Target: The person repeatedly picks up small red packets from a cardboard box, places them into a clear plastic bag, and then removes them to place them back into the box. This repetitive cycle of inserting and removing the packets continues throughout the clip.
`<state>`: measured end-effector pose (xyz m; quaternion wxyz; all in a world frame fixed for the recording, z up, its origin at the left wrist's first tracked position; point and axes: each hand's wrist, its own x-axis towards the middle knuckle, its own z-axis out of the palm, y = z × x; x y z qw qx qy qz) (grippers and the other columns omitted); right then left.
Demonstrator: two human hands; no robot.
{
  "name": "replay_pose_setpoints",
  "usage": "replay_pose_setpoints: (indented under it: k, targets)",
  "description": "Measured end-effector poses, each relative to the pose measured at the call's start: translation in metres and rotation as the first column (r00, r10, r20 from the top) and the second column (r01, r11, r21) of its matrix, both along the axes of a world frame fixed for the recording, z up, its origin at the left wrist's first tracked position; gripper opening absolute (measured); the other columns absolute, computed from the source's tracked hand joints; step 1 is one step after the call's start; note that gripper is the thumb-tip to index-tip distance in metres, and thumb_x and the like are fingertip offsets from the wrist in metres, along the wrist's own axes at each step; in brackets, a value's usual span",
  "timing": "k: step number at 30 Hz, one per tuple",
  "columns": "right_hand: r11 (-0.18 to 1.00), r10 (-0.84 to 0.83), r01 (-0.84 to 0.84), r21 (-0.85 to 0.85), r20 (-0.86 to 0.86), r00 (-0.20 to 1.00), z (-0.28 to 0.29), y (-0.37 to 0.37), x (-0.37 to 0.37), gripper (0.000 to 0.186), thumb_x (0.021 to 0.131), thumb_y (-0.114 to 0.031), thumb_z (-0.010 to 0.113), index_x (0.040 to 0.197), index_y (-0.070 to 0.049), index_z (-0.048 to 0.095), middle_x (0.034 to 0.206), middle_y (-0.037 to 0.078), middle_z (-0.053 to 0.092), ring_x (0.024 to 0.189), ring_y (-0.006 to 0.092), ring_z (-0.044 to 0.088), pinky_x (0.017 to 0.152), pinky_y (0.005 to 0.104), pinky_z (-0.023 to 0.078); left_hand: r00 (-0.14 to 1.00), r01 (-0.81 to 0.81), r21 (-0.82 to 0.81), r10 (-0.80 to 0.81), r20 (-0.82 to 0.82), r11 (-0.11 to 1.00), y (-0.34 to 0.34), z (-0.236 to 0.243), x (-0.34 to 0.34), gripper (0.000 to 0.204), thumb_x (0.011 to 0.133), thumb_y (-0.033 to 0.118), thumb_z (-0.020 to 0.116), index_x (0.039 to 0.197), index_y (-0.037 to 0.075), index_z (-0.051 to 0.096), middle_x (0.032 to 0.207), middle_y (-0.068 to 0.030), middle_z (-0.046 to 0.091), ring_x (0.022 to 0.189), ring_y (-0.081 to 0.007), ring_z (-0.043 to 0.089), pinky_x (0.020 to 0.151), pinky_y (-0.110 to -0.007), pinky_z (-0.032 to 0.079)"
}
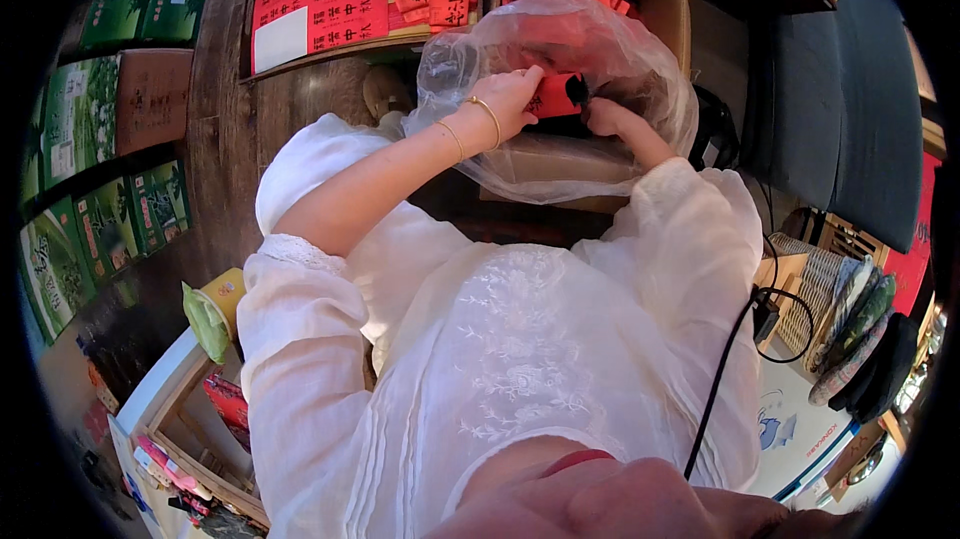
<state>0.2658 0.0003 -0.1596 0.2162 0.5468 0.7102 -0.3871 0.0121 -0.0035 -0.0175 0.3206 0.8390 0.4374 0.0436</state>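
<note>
My left hand [507, 99] grips a small red paper packet [556, 96] with black writing, thumb on the near side and fingers along the far side. At the packet's right end a small dark piece [577, 91] shows; whether it is the contents or the packet's shaded mouth I cannot tell. The closed fingers of my right hand [607, 118] are pinched just beside it, and what they hold is unclear. Both hands are above the opening of a large clear plastic bag [448, 67], which lines a cardboard box [560, 161] in front of me. The bag's inside is mostly dark.
Beyond the bag, a shallow box [290, 67] is covered with rows of red packets [348, 11]. A cardboard carton [668, 14] with more red packets stands to its right. Green boxes [85, 114] are stacked at left. A black cable [722, 369] hangs by my right side.
</note>
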Motion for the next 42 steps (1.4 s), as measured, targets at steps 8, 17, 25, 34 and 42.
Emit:
replay_pose_setpoints:
  k: [8,17,25,34,42]
  targets:
    - [0.997,0.073,-0.073,0.032,-0.009,0.997,-0.17,-0.018,0.016,0.027,0.077,-0.009,0.058,0.102,-0.002,0.067,0.107,0.025,0.062,0.099,0.0373,0.061,0.083,0.0443,0.05,0.996,-0.036,-0.014,0.037,0.086,0.999,-0.005,0.004,-0.01,0.052,0.072,0.01,0.072,0.116,0.006,0.044,0.105,-0.0174,0.059,0.099,-0.0367,0.058,0.082,-0.043,0.048]
    - [0.991,0.056,-0.059,0.117,0.027,0.998,-0.164,-0.014,0.01,0.028,0.076,-0.009,0.06,0.102,-0.003,0.067,0.106,0.024,0.063,0.098,0.0376,0.061,0.083,0.0444,0.05,0.986,-0.106,-0.068,0.113,0.12,0.992,0.001,0.008,-0.013,0.054,0.07,0.008,0.072,0.116,0.008,0.044,0.103,-0.0153,0.06,0.097,-0.0359,0.059,0.079,-0.043,0.049]
    - [0.985,0.043,-0.045,0.165,0.013,0.999,-0.167,-0.021,0.008,0.028,0.075,-0.009,0.062,0.102,-0.004,0.067,0.105,0.023,0.063,0.097,0.0378,0.061,0.083,0.0446,0.05,0.98,-0.126,-0.075,0.135,0.145,0.989,0.002,0.005,-0.012,0.055,0.07,0.008,0.072,0.117,0.009,0.044,0.104,-0.0162,0.06,0.095,-0.0367,0.059,0.078,-0.044,0.049]
    - [0.949,0.05,-0.016,0.314,-0.099,0.994,-0.157,-0.04,0.004,0.03,0.074,-0.009,0.064,0.103,-0.004,0.067,0.104,0.022,0.064,0.096,0.038,0.061,0.084,0.0448,0.049,0.985,-0.089,-0.036,0.093,0.142,0.995,0.002,0.004,-0.013,0.056,0.069,0.008,0.074,0.116,0.008,0.045,0.102,-0.0164,0.06,0.094,-0.037,0.059,0.077,-0.043,0.049]
    - [0.91,-0.312,0.396,0.123,-0.426,0.849,0.028,-0.024,-0.013,0.038,0.068,-0.012,0.075,0.102,0.002,0.065,0.091,0.017,0.067,0.082,0.0289,0.067,0.075,0.0383,0.053,0.991,-0.055,0.008,0.053,0.125,0.998,-0.002,0.011,-0.021,0.054,0.07,0.008,0.074,0.116,0.007,0.045,0.102,-0.0177,0.06,0.096,-0.0373,0.058,0.08,-0.043,0.048]
